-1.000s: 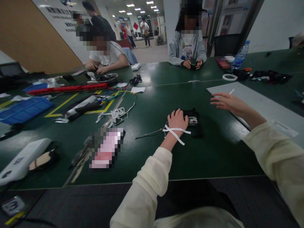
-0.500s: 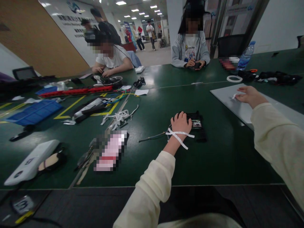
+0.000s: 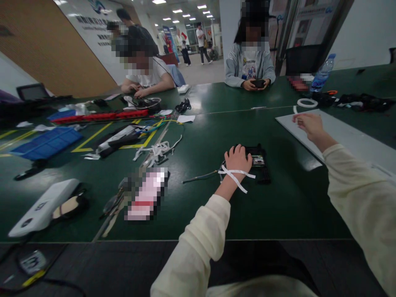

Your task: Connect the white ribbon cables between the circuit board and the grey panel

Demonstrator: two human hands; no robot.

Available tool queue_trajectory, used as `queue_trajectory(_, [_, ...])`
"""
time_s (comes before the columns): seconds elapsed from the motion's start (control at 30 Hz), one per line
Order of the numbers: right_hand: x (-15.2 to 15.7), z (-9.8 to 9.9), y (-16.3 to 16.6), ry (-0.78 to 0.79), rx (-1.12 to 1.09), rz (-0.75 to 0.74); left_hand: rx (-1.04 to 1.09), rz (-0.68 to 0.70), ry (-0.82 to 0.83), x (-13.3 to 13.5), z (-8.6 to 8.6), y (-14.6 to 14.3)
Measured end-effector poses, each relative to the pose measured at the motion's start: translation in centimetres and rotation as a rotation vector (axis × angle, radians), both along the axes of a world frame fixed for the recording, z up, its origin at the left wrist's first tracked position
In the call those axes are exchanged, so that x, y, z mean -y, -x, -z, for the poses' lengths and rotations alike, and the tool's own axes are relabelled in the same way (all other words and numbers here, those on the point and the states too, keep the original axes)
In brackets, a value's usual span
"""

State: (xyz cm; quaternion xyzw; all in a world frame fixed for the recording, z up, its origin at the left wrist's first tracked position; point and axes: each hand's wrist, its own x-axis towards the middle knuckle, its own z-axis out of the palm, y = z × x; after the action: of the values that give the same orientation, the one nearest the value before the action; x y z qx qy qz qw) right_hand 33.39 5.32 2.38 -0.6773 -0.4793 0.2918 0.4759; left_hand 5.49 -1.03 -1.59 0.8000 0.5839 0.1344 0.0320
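Observation:
My left hand [image 3: 238, 160] lies over a black electronic housing [image 3: 263, 175], its fingers curved onto it. Beside the thumb a small circuit board [image 3: 258, 160] shows; the part under the palm is hidden. Strips of white tape [image 3: 236, 172] cross on my left wrist. From the housing's left side a thin cable [image 3: 201, 178] runs out onto the table. My right hand [image 3: 311, 126] is raised over the corner of a grey-white board [image 3: 349, 134], fingertips pinched on a short strip of white tape [image 3: 295, 109]. Just behind it lies a white tape roll [image 3: 307, 103].
On the left are tangled white strips [image 3: 157, 152], a blurred pink phone-like object [image 3: 145, 196], a blue tray [image 3: 46, 142] and a white device [image 3: 45, 208]. A water bottle [image 3: 323, 74] stands at the back right. Two people sit across the green table [image 3: 216, 128].
My right hand has moved left and slightly up, and the tape strip now sticks up from its fingertips. My left hand stays on the housing. The view has shifted slightly.

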Motion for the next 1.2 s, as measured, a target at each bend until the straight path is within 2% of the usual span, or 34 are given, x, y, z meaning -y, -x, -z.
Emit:
queue_trajectory(0.1, [2.1,0.5,3.8,-0.011,-0.104,-0.199,0.001,-0.003,-0.003,0.1,0.0,-0.1])
queue_trajectory(0.17, [4.2,0.6,6.7,-0.001,-0.189,-0.462,0.004,-0.007,-0.017,0.2,-0.1,-0.2])
queue_trajectory(0.27, [7.1,0.5,10.7,-0.020,-0.190,-0.748,0.003,-0.014,-0.027,0.3,-0.1,-0.2])
queue_trajectory(0.4, [8.8,0.7,13.8,-0.097,-0.138,-0.956,-0.047,0.026,0.057,0.2,-0.3,0.2])
queue_trajectory(0.5, [8.7,1.5,14.6,-0.157,0.044,-0.963,-0.089,0.059,0.097,0.1,-0.3,0.6])
queue_trajectory(0.6, [8.9,2.1,14.9,-0.324,0.419,-0.923,-0.106,0.092,0.057,0.1,0.1,0.7])
queue_trajectory(0.7, [9.7,2.2,15.4,-0.480,0.841,-0.866,-0.080,0.041,-0.023,0.0,0.9,0.4])
queue_trajectory(0.77, [10.2,2.0,15.8,-0.531,1.009,-0.802,-0.063,0.010,-0.062,-0.2,1.3,0.2])
queue_trajectory(0.9, [10.4,1.8,15.8,-0.540,1.063,-0.689,-0.077,0.054,-0.026,-0.5,1.2,0.4])
queue_trajectory(1.07, [10.2,1.9,15.1,-0.498,1.064,-0.701,-0.081,0.073,-0.009,-0.4,0.5,0.6])
queue_trajectory(1.2, [10.5,1.8,15.2,-0.484,1.080,-0.674,-0.055,0.090,-0.036,-0.5,0.9,0.6])
